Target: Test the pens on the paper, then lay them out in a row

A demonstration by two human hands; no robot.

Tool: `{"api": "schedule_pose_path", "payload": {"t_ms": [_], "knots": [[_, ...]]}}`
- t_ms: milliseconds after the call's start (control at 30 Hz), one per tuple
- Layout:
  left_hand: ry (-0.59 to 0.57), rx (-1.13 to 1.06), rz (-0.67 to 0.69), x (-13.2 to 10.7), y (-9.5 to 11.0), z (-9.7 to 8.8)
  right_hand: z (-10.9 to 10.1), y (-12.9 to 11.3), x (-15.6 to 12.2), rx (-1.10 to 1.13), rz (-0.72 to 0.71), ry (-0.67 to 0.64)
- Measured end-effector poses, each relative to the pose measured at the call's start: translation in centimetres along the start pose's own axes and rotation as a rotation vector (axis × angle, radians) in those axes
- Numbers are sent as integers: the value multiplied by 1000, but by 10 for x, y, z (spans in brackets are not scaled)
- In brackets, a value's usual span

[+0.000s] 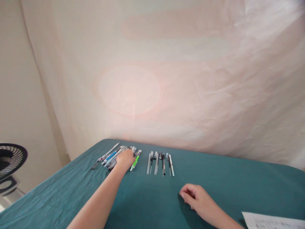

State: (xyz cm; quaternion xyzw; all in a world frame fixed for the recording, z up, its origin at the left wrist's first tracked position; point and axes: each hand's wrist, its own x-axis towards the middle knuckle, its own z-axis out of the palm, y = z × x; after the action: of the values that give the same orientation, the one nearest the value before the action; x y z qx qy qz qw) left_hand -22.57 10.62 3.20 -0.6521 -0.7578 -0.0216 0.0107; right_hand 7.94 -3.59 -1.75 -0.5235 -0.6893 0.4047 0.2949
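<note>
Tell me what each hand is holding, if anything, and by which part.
The left hand is at the pile of pens; whether it grips one, and where, cannot be told. The right hand shows nothing held.

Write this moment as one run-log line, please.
left hand: at heaped slim plastic pens | right hand: curled, over teal cloth | between: row of clear and black pens

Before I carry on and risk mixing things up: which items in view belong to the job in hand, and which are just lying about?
Apparently in the job:
- pen pile, under the left hand
- row of pens

Apparently just lying about:
- paper sheet
- fan
</note>
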Motion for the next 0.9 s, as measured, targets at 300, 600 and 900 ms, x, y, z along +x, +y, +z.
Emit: {"api": "schedule_pose_path", "payload": {"t_ms": [300, 600, 900], "knots": [[-55, -56, 20, 4, -10, -6, 0, -1, 0, 31, 1, 7], [-265, -656, 436, -39, 38, -53, -1, -5, 1, 138, 66, 14], [-651, -1113, 559, -100, 120, -28, -11, -6, 7, 844, 91, 348]]}}
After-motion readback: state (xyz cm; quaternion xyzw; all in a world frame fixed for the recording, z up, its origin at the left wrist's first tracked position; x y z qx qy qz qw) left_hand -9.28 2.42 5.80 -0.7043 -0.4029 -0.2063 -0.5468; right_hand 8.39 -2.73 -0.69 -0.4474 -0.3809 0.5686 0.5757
